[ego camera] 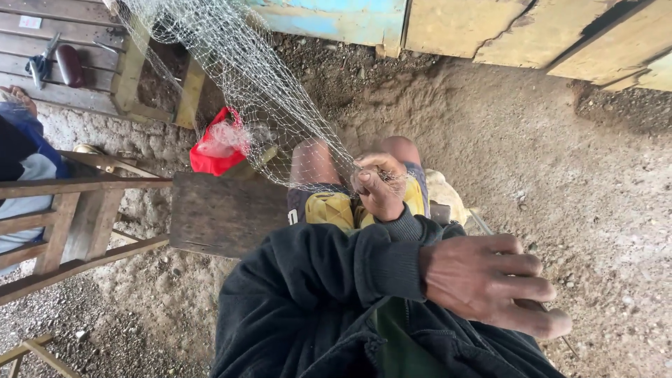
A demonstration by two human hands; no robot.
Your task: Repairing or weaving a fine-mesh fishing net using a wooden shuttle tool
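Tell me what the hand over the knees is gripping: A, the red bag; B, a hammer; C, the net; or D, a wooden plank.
C: the left hand is closed on the net, whose mesh runs up and away from its fingers, while the red bag lies apart on the ground behind the mesh.

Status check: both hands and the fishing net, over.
Left hand shut, pinching the fishing net at the knees. Right hand crossed over the left sleeve, off the net. Net runs up-left, nothing across it.
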